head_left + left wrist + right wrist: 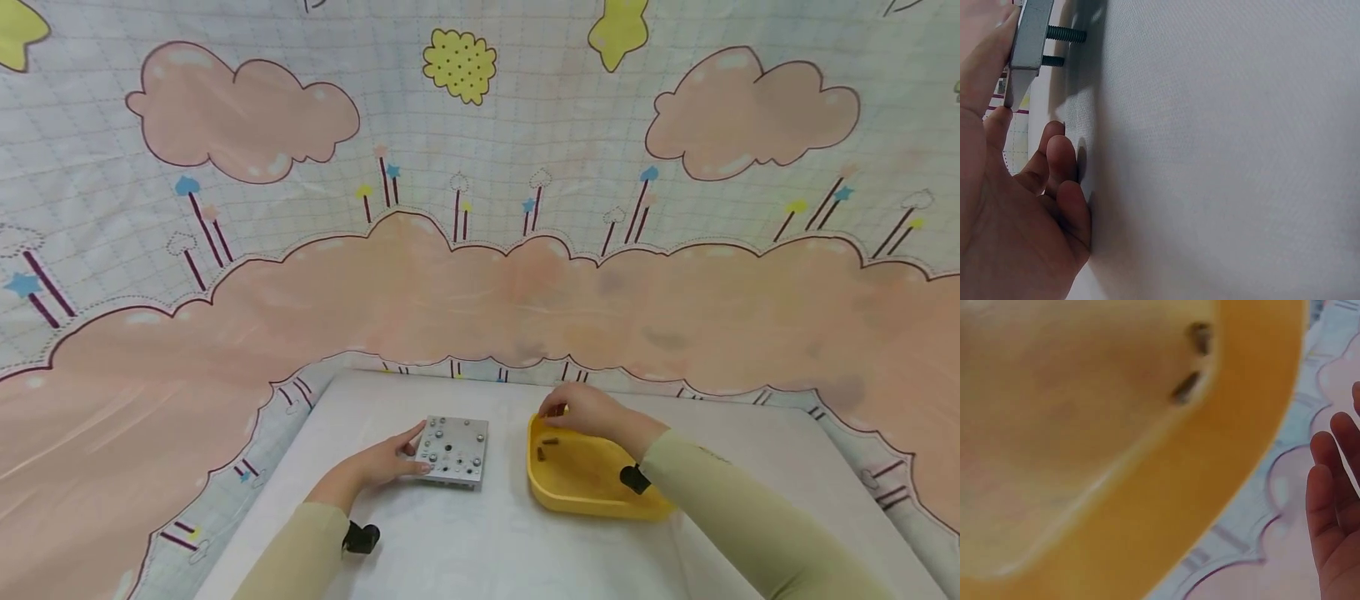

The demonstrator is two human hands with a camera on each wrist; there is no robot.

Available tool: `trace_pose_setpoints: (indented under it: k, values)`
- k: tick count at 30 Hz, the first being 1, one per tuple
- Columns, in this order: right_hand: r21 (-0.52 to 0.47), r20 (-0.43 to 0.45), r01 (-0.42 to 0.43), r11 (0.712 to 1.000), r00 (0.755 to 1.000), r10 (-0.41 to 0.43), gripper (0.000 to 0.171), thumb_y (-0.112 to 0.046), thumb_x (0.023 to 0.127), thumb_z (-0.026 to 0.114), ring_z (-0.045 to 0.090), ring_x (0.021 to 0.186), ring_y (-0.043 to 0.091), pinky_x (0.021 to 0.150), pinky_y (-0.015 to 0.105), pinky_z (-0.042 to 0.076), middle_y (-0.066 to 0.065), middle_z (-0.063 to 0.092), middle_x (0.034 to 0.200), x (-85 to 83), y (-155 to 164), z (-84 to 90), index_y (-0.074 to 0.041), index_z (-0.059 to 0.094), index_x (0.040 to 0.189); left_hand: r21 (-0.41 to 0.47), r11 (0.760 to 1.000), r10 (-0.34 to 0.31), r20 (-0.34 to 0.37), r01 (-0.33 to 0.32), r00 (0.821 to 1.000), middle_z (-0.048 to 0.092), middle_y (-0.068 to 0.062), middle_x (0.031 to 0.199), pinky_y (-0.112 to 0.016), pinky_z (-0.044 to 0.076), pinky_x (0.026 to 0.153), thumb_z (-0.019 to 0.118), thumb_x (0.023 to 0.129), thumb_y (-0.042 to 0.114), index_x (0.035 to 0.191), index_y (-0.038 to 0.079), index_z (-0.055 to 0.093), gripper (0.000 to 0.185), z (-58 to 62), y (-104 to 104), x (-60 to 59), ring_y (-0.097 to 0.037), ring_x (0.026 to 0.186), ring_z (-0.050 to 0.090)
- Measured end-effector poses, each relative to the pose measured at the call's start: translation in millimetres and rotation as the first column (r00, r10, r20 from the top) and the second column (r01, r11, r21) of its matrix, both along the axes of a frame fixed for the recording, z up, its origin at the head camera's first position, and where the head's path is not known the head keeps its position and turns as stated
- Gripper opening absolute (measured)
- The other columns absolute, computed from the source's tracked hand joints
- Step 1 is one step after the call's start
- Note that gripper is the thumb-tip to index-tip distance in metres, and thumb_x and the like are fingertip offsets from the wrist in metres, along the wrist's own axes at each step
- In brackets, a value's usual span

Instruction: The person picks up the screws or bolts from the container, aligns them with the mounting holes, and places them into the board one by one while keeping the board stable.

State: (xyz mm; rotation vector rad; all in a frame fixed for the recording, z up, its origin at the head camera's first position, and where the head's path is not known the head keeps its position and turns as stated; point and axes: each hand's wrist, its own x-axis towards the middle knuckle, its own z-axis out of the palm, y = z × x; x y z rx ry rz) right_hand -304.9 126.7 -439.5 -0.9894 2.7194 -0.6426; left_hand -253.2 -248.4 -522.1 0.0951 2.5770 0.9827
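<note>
A square metal plate [452, 450] dotted with screw heads and holes lies left of centre in the head view. My left hand [386, 461] grips its left edge, thumb on the near side and fingers at the far corner. In the left wrist view, threaded screw ends [1066, 34] stick out from the plate's underside above the white cloth. My right hand [585, 410] is over the far left corner of a yellow tray [555, 502], fingers bent downward; I cannot tell whether the fingertips hold anything. Two small dark screws [1186, 387] lie in the tray's corner.
White cloth [442, 550] covers the table under the plate and tray. A patterned curtain [480, 308] with clouds and stars rises behind the table's far edge. Each wrist carries a small black camera [362, 538].
</note>
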Motion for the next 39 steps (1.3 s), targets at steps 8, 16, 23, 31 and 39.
trace_pose_setpoints:
  k: [8, 16, 23, 31, 39]
  values:
    - [0.012, 0.026, 0.017, 1.0, 1.0, -0.018, 0.014, -0.016, 0.092, 0.072, 0.057, 0.081, 0.009, 0.076, 0.03, 0.05, -0.01, 0.067, 0.091, 1.9, 37.5, -13.7, -0.01, 0.076, 0.104, 0.005, 1.0, -0.007, -0.007, 0.007, 1.0, 0.051, -0.008, 0.124, -0.06, 0.032, 0.102, 0.079, 0.081, 0.047, 0.158, 0.027, 0.026, 0.096, 1.6, 0.8, 1.0, -0.03, 0.111, 0.047]
    - [0.129, 0.026, -0.017, 0.992, 1.0, 0.014, 0.012, -0.015, 0.092, 0.072, 0.052, 0.075, 0.011, 0.072, 0.03, 0.047, -0.01, 0.06, 0.081, 0.6, 24.4, -25.3, -0.011, 0.076, 0.102, 0.009, 1.0, -0.006, -0.005, 0.006, 1.0, 0.051, -0.009, 0.126, -0.059, 0.032, 0.103, 0.078, 0.082, 0.048, 0.158, 0.027, 0.026, 0.096, 1.2, -2.6, 1.8, -0.03, 0.112, 0.046]
    - [0.226, 0.018, -0.014, 0.974, 1.0, 0.011, 0.01, -0.014, 0.091, 0.072, 0.053, 0.078, 0.014, 0.081, 0.037, 0.048, -0.007, 0.061, 0.083, -1.8, 8.6, -34.4, -0.014, 0.075, 0.101, 0.002, 1.0, -0.026, -0.016, 0.026, 1.0, 0.051, -0.009, 0.127, -0.059, 0.031, 0.104, 0.077, 0.082, 0.049, 0.159, 0.026, 0.025, 0.095, -1.4, -3.6, -0.3, -0.03, 0.113, 0.047]
    - [0.329, -0.007, -0.032, 0.944, 0.999, 0.036, 0.013, -0.019, 0.093, 0.07, 0.057, 0.083, 0.015, 0.089, 0.039, 0.049, -0.006, 0.066, 0.09, -8.0, -0.1, -50.4, -0.015, 0.074, 0.106, 0.015, 1.0, -0.02, -0.016, 0.02, 1.0, 0.052, -0.008, 0.126, -0.058, 0.032, 0.104, 0.078, 0.082, 0.047, 0.159, 0.026, 0.025, 0.096, -0.1, -1.8, -1.2, -0.029, 0.113, 0.047]
    - [0.369, -0.069, -0.057, 0.928, 0.994, 0.088, 0.005, -0.017, 0.092, 0.071, 0.056, 0.077, 0.014, 0.086, 0.037, 0.05, -0.006, 0.064, 0.083, -11.7, -7.3, -60.2, -0.013, 0.071, 0.095, 0.017, 1.0, -0.015, -0.008, 0.016, 1.0, 0.052, -0.007, 0.125, -0.058, 0.032, 0.103, 0.079, 0.082, 0.045, 0.158, 0.026, 0.025, 0.095, -0.4, -2.4, 0.3, -0.029, 0.113, 0.047]
